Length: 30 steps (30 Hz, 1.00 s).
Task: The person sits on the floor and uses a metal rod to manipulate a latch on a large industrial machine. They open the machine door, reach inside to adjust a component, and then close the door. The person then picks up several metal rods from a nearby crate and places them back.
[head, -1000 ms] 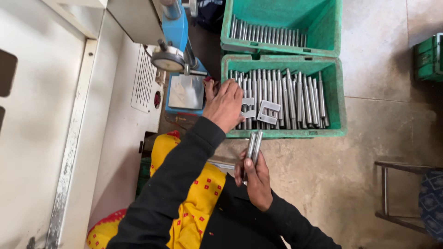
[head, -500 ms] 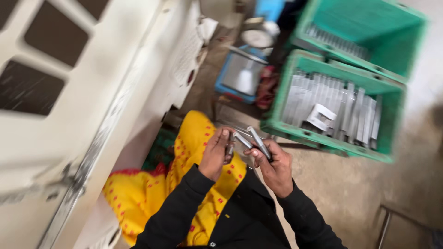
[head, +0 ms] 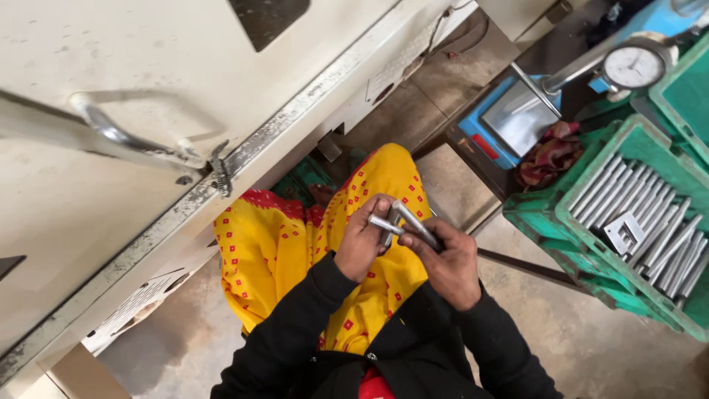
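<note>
Both my hands meet over my lap, above yellow cloth with red dots (head: 369, 222). My right hand (head: 447, 258) grips a short metal rod (head: 413, 222) that points up and to the left. My left hand (head: 362, 240) is curled around other metal rods (head: 385, 225), whose ends stick out between its fingers and touch the right hand's rod. Black sleeves cover both arms.
A green crate (head: 576, 225) at the right holds several metal rods (head: 650, 214) and a small grey bracket (head: 624, 230). Behind it stand a blue base plate (head: 517, 118), a dial gauge (head: 634, 66) and a red rag (head: 546, 155). A cream machine door with a metal handle (head: 125, 140) fills the left.
My left hand left the crate and came back to my lap to join the right one. The view swung left, so the machine door now fills the left side.
</note>
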Tool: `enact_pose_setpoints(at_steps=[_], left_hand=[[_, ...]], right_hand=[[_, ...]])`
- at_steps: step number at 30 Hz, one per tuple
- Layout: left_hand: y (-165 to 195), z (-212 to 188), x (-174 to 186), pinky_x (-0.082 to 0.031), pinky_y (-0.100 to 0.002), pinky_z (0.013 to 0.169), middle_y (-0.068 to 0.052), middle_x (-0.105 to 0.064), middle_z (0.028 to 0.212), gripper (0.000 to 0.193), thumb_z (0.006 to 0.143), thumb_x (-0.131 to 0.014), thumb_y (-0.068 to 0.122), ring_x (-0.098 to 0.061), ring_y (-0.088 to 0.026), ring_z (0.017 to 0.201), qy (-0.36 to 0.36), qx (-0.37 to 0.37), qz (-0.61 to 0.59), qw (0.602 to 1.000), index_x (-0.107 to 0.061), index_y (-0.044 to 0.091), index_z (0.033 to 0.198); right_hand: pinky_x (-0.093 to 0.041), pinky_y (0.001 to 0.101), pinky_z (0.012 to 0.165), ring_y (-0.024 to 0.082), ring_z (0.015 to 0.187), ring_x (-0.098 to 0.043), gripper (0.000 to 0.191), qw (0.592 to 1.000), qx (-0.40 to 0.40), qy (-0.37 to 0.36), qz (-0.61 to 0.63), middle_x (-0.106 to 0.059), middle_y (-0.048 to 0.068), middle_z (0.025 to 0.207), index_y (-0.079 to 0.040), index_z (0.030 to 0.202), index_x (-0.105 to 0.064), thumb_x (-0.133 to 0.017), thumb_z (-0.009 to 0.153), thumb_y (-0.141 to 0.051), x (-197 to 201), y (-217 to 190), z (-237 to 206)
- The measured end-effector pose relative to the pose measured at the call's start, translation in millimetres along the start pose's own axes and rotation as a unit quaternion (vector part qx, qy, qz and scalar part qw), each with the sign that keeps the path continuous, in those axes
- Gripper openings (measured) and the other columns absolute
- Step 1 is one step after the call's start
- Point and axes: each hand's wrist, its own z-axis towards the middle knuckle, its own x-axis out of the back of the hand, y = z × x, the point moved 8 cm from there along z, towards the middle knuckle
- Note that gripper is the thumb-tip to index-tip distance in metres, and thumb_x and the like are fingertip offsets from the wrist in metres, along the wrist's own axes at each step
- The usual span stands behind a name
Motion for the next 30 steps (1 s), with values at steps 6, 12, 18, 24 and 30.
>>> enact_pose_setpoints(at_steps=[6, 12, 18, 24, 30], left_hand=[[-19, -7, 44, -0.028, -0.022, 0.040, 0.005, -0.042, 0.062, 0.032, 0.108, -0.049, 0.039, -0.035, -0.004, 0.044, 0.098, 0.090, -0.161, 0.978, -0.061, 0.010, 0.105], [-4, -25, 38, -0.028, -0.022, 0.040, 0.002, -0.049, 0.064, 0.034, 0.106, -0.047, 0.040, -0.035, -0.005, 0.044, 0.077, 0.079, -0.148, 0.983, -0.063, 0.009, 0.109], [4, -25, 53, -0.033, -0.022, 0.046, 0.003, -0.049, 0.068, 0.034, 0.113, -0.048, 0.037, -0.039, -0.005, 0.052, 0.047, -0.023, -0.061, 0.997, -0.062, 0.006, 0.106], [-24, -15, 93, -0.032, -0.024, 0.047, 0.004, -0.043, 0.067, 0.033, 0.112, -0.049, 0.037, -0.036, -0.007, 0.052, 0.122, 0.000, -0.110, 0.986, -0.063, 0.009, 0.102], [-32, -26, 95, -0.027, -0.024, 0.040, 0.003, -0.041, 0.061, 0.030, 0.107, -0.050, 0.037, -0.034, -0.007, 0.043, 0.140, 0.096, -0.223, 0.960, -0.062, 0.010, 0.102]], right_hand=[[-0.055, 0.0197, 0.070, 0.006, 0.080, -0.070, 0.020, 0.996, 0.048, -0.018, 0.070, -0.077, 0.005, 0.088, 0.003, 0.105, -0.074, -0.079, 0.088, -0.007, -20, -27, -8], [-0.055, 0.0214, 0.069, 0.005, 0.078, -0.068, 0.020, 0.999, 0.042, -0.019, -0.026, -0.077, 0.005, 0.088, 0.002, 0.103, -0.075, -0.081, 0.087, -0.008, -50, -15, 10], [-0.049, 0.0230, 0.061, 0.006, 0.068, -0.058, 0.025, 0.992, 0.033, -0.075, -0.092, -0.068, 0.004, 0.076, 0.002, 0.103, -0.069, -0.078, 0.090, -0.017, -67, -9, 11], [-0.042, 0.0206, 0.066, 0.005, 0.076, -0.050, 0.039, 0.978, 0.069, -0.119, 0.156, -0.057, -0.003, 0.090, 0.001, 0.117, -0.059, -0.052, 0.108, -0.036, -79, -43, -2], [-0.038, 0.0214, 0.062, 0.007, 0.069, -0.041, 0.035, 0.987, 0.020, -0.160, -0.025, -0.045, -0.003, 0.075, 0.000, 0.113, -0.068, -0.049, 0.109, -0.029, -90, -34, 11]])
